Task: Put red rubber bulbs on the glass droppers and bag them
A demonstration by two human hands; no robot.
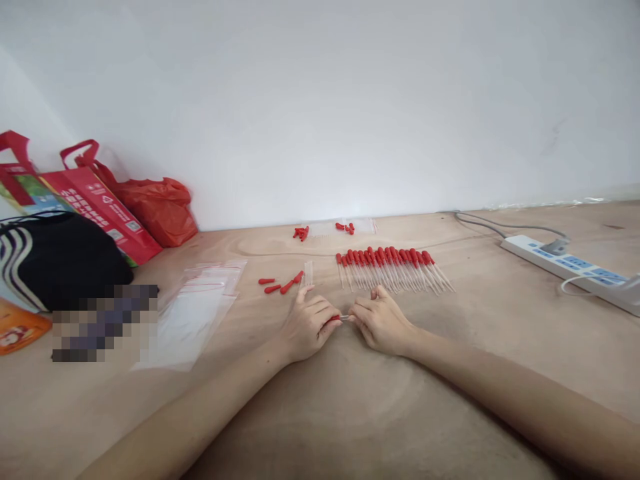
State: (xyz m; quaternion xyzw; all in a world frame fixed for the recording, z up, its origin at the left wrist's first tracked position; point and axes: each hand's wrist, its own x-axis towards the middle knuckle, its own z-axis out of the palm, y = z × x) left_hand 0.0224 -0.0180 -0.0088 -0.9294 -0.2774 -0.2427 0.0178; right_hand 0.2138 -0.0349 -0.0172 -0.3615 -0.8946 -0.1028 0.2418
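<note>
Between the fingers of my left hand (310, 325) is a red rubber dropper bulb (335, 318), mostly covered by them. My right hand (379, 321) pinches a thin clear glass tube (345, 318), whose end meets the bulb; how deep it sits inside I cannot tell. Beyond my right hand lies a row of droppers (390, 263), red bulbs at the far end and clear tubes toward me. Several loose red bulbs (287, 287) are scattered past my left hand, beside a few bare clear tubes (309, 272).
Flat clear zip bags (193, 313) lie to the left. Farther left stand a black bag (65, 257), a red shopping bag (100, 207) and a red plastic bag (160, 207). More red bulbs (301, 233) lie near the wall. A white power strip (575, 267) with cables is at right.
</note>
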